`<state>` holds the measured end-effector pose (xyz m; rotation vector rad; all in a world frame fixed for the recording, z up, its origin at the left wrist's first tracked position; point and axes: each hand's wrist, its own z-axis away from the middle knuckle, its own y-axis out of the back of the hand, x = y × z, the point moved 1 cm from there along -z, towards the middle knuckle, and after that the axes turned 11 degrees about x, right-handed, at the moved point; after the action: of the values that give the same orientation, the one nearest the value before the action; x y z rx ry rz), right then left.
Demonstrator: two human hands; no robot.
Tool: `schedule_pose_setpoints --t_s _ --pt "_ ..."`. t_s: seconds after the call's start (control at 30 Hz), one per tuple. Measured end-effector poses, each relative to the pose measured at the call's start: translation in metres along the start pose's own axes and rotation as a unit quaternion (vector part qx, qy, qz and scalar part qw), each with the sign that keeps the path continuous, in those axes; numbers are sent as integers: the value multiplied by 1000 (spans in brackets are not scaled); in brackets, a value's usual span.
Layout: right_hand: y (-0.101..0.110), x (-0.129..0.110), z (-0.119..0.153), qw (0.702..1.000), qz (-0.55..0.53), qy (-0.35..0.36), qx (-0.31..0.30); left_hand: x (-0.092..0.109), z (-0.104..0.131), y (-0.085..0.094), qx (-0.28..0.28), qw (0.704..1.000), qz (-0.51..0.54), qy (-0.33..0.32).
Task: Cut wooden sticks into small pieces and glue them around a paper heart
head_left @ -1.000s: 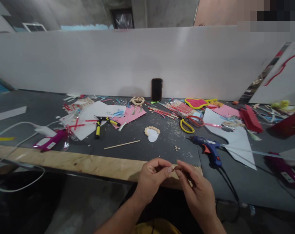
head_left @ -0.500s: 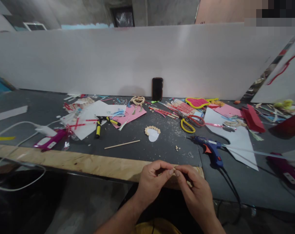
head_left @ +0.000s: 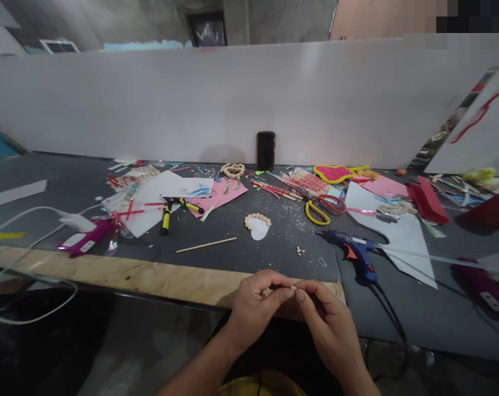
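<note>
My left hand (head_left: pixel 261 300) and my right hand (head_left: pixel 327 308) meet fingertip to fingertip over the table's front edge. Pinched between both thumbs and index fingers is a tiny pale piece (head_left: pixel 293 288), too small to identify. Beyond my hands lies a white paper heart (head_left: pixel 260 228), its upper edge lined with small tan bits. A little pile of pale bits (head_left: pixel 300 251) sits to the right of the heart. Left of it rests a thin wooden stick (head_left: pixel 206 245).
A blue glue gun (head_left: pixel 354 247) lies to the right, its cord running off the front edge. Scissors (head_left: pixel 317 212), yellow-handled pliers (head_left: pixel 167 214), a purple tool (head_left: pixel 84 239) and paper sheets surround the middle. A phone (head_left: pixel 266 150) leans on the white panel.
Both hands stay almost in place, fingertips shifting slightly around the tiny piece. Things on the table have not moved.
</note>
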<state>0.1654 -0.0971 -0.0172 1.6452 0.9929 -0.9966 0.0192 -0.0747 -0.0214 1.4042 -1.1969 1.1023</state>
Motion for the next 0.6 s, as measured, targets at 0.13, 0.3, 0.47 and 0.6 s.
schedule_pose_setpoints --t_s 0.13,0.3,0.47,0.6 --pt "-3 -3 0 1000 -12 -4 -9 1 0 -1 16 1000 -8 -24" --pt "-5 -3 -2 1000 -8 1 -9 1 -1 -2 19 999 -22 -37" --pt "5 7 -5 993 98 51 35 -3 -7 4 21 994 -101 -38" --pt "33 19 -18 960 226 127 103 -4 -24 16 14 970 -220 -102"
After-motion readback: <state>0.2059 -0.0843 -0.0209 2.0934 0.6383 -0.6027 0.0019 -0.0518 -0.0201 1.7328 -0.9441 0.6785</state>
